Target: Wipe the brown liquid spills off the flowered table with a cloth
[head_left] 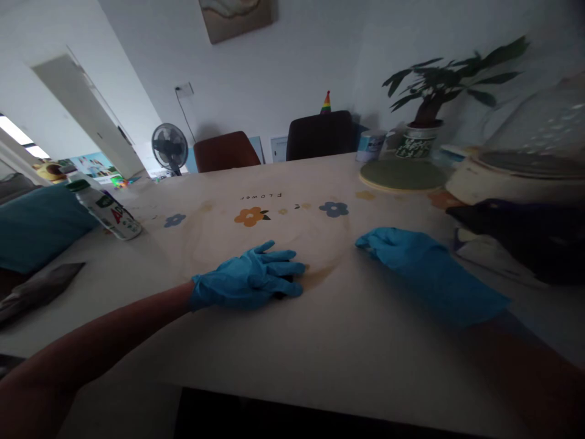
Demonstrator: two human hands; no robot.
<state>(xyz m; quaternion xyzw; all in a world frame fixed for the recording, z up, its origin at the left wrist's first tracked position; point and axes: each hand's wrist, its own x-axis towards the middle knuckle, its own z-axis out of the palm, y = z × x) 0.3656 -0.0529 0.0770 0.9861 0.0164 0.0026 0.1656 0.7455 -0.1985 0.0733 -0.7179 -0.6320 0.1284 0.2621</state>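
Both blue-gloved hands lie flat and released on the worktop (274, 341), the left hand (249, 281) covering a small dark thing (286, 281), probably light and thin, best pinched at its exposed edge, the right hand (402, 250) grasping nothing.

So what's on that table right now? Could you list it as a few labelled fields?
left hand: blue glove, flat on the tablecloth, fingers spread, holding nothing
right hand: blue glove, resting on the cloth, holding nothing that shows
far left: bottle, tilted
far right: round mat, potted plant, white lidded cooker
beyond table: two chairs, fan
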